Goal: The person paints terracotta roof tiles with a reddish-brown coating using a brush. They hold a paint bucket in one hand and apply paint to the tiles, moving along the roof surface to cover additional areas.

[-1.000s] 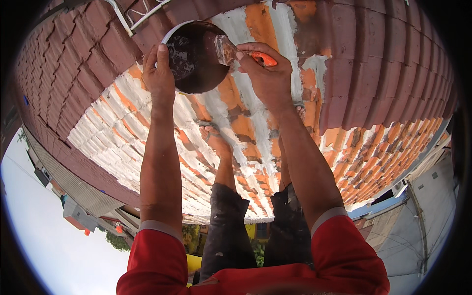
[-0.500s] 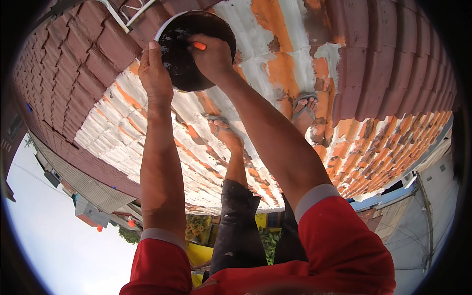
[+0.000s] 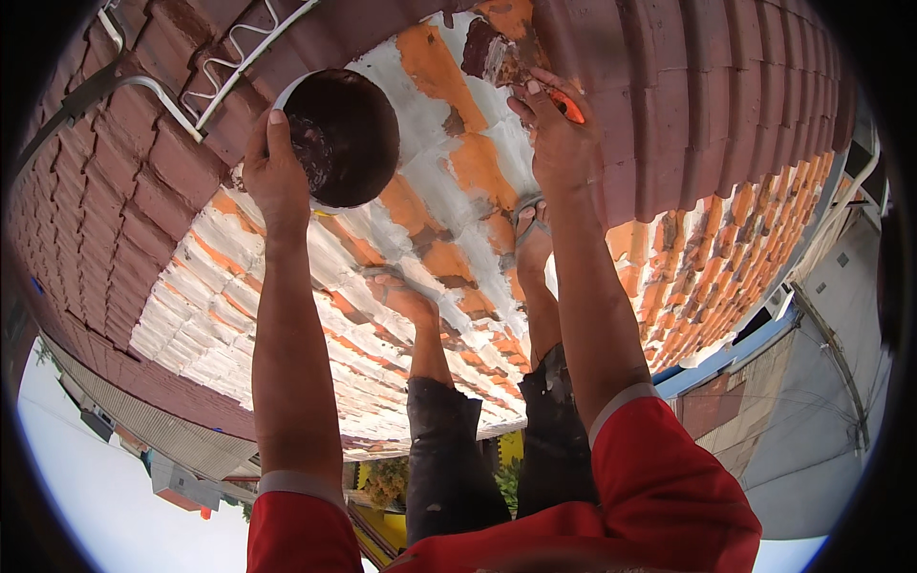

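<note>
My left hand point(image 3: 274, 172) grips the rim of a round bucket point(image 3: 355, 134) with dark brown paint inside, thumb laid over the edge. Out to the right, my right hand point(image 3: 559, 134) is closed round the orange handle point(image 3: 570, 107) of a paintbrush. Its paint-loaded bristles point(image 3: 501, 62) lie against the tiles at the border between bare and painted roof. Beneath my hands, the unpainted tiles point(image 3: 482, 172) are orange with worn whitish patches. Brown-painted tiles point(image 3: 659, 115) spread on the right.
I stand on the sloping tiles in sandals, my feet point(image 3: 406, 298) below the bucket. A white metal rack point(image 3: 224, 81) lies on the brown tiles at upper left. Past the roof's lower edge are neighbouring buildings point(image 3: 812, 382) and plants point(image 3: 385, 480).
My right hand has drawn the brush out of the bucket and carried it right onto the tiles. The bucket, in my left hand, sits lower and further left in view.
</note>
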Motion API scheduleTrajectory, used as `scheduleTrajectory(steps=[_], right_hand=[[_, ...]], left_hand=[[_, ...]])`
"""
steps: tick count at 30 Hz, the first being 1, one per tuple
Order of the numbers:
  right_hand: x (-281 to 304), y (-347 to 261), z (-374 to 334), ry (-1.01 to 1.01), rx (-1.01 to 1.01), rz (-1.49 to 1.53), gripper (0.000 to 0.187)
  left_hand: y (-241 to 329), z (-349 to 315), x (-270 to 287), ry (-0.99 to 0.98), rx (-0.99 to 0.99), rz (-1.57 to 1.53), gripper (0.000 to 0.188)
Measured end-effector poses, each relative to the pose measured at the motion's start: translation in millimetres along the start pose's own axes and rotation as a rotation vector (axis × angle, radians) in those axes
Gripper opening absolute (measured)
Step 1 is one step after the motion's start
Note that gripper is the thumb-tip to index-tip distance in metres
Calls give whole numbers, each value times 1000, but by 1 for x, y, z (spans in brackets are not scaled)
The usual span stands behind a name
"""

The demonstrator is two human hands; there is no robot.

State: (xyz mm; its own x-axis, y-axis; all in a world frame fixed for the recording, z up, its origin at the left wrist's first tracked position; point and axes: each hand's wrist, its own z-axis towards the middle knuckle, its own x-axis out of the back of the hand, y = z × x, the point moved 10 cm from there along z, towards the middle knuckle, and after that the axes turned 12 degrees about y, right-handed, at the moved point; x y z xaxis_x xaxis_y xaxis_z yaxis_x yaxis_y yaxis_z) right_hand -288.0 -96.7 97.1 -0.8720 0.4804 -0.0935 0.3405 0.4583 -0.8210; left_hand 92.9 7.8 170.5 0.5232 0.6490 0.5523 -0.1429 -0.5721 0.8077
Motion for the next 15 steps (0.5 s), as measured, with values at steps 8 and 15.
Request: scheduleTrajectory(steps=[8, 15], right_hand=[[-55, -2, 44, -91, 653, -792, 18], [-81, -7, 42, -155, 665, -938, 21]], left_hand=[[-16, 7, 12, 33, 3, 47, 64], [-30, 11, 17, 63, 31, 31, 69]])
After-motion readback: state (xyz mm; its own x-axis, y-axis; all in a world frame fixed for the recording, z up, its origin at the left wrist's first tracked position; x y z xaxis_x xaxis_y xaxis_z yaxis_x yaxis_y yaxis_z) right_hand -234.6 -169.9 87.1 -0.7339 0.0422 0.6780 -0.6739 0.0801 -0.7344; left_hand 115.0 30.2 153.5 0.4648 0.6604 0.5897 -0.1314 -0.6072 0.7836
